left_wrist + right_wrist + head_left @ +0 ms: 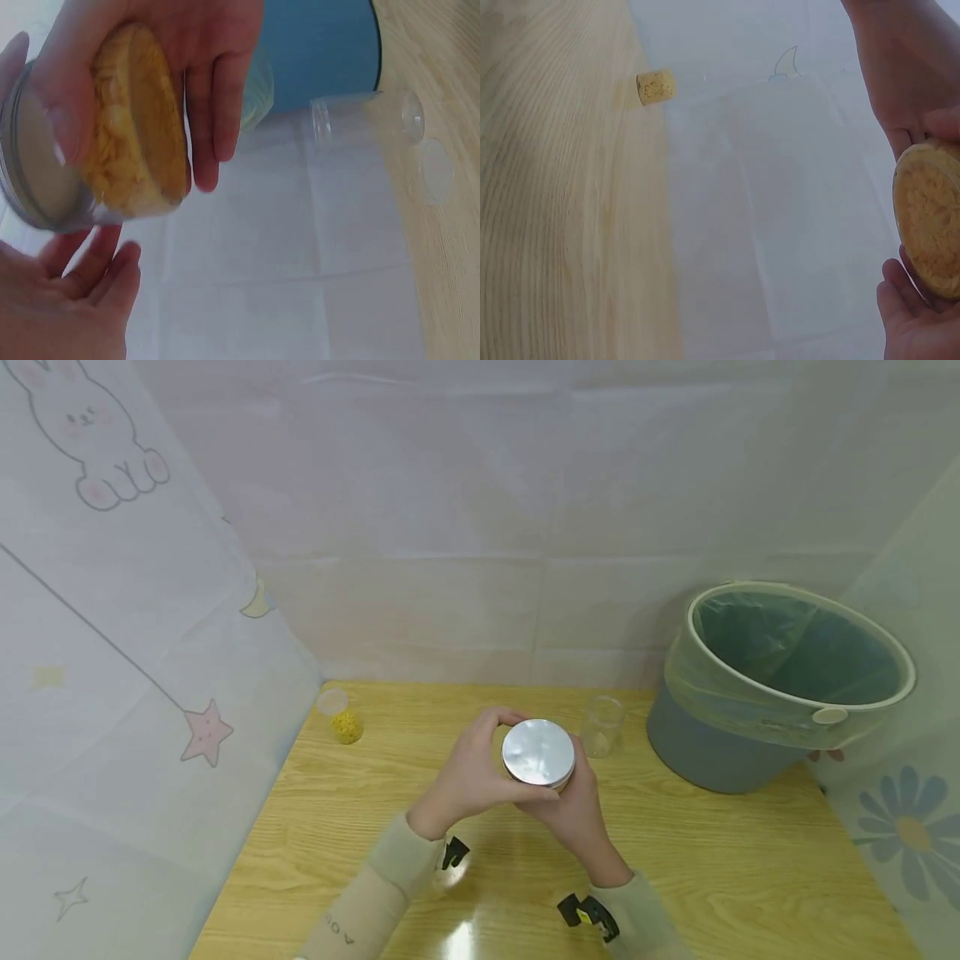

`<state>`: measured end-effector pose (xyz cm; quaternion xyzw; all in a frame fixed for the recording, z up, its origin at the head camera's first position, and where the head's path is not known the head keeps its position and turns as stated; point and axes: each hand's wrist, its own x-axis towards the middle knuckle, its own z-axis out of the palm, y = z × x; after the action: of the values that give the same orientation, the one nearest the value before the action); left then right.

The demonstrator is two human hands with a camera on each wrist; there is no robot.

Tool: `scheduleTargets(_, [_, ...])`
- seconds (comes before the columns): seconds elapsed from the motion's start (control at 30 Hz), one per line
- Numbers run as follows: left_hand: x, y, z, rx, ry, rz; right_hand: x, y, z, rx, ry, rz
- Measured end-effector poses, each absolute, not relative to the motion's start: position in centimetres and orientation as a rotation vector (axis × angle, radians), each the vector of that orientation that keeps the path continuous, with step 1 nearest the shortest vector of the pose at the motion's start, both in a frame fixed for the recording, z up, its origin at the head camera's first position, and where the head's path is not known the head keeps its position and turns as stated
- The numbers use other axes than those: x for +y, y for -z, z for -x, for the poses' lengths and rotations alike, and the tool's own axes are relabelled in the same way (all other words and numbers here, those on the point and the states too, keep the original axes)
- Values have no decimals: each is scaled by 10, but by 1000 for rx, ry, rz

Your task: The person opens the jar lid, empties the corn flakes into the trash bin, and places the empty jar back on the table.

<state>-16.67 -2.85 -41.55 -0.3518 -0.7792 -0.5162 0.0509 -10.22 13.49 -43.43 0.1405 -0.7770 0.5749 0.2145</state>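
Observation:
A clear jar (131, 135) with a silver lid (538, 752) is held above the table between both hands. Yellow-orange pieces gather at its base, as the left wrist view shows. My left hand (480, 768) grips it from the left near the lid, thumb across the front and forefinger behind. From the right, my right hand (573, 802) holds the jar's side, with its thumb over the wall in the left wrist view. Behind the right hand stands a clear container (602, 727). A pale round disc (435, 171) lies beside that container.
At the table's far left corner stands a clear container with yellow contents (347, 727). A grey bin (712, 743) with a plastic liner stands at the right. White printed sheets (450, 527) rise behind and beside the wooden table (300, 852).

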Motion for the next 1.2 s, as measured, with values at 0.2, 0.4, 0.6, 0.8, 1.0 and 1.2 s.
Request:
scheduleTargets(0.2, [-25,416,163,-2413,1473,948,134,434,103,-2159,-1597,-403])
scheduleTargets(0.4, [-31,415,168,-2448,1411,1152,136,440,107,-2152,-1572,-410])
scheduleTargets(0.6, [-38,415,174,-2394,1528,1379,143,468,118,-2141,-1615,-378])
scheduleTargets(0.8, [-35,416,175,-2327,1642,1348,144,474,118,-2138,-1617,-365])
scheduleTargets(1.0, [-31,423,173,-2320,1671,1146,140,464,114,-2122,-1604,-393])
scheduleTargets(1.2, [-26,424,170,-2360,1592,991,134,443,107,-2118,-1585,-444])
